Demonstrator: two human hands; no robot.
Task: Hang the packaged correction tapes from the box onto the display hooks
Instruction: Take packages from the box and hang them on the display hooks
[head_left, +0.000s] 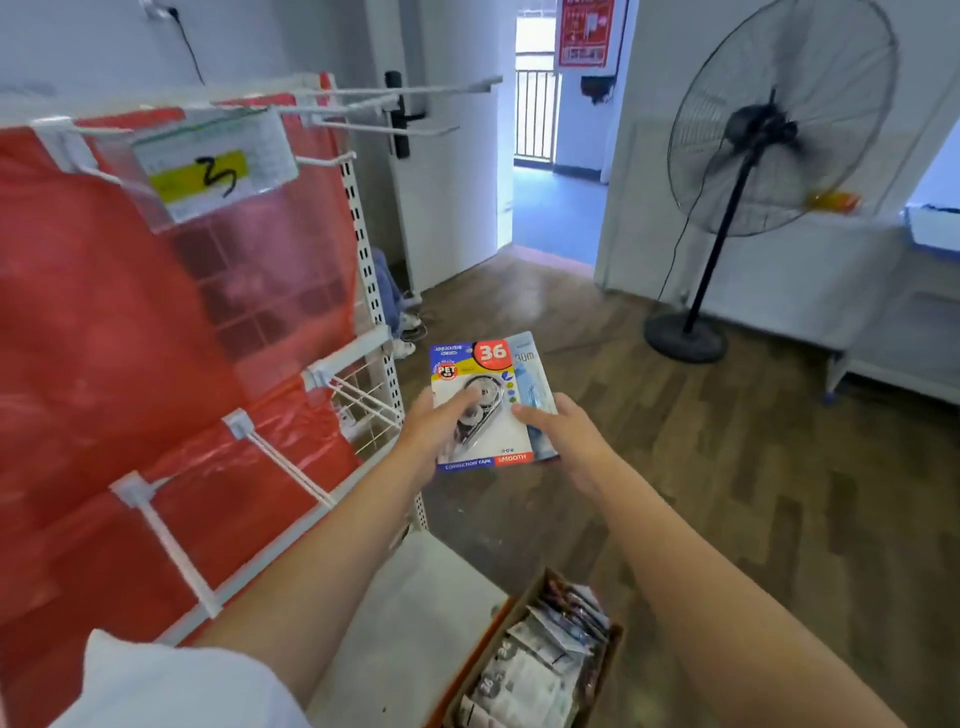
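- Two hands are kept on a small stack of packaged correction tapes (485, 402), held out in front of the body, above the wooden floor (727, 467).
- The left hand (434, 434) is closed around the left edge of the stack, its thumb laid across the clear blister on the front card.
- The right hand (563, 434) is clamped on the right edge, fingers tucked behind; a second, bluish card marked "30m" is seen peeking out from behind the front one.
- A red "36" and the words "correction tape" can be read on the front card.
- More packets are piled loosely in the cardboard box (540, 660), set on the white shelf base (405, 623) below the forearms.
- White display hooks (291, 462) are seen jutting from the red-covered rack (104, 338) on the left, bare along what shows of them; the stack is held well apart from them.
- Up top, a price tag holder (208, 166) with a yellow label is carried on another hook.
- Off to the right, a black pedestal fan (769, 156) is stood by the wall.
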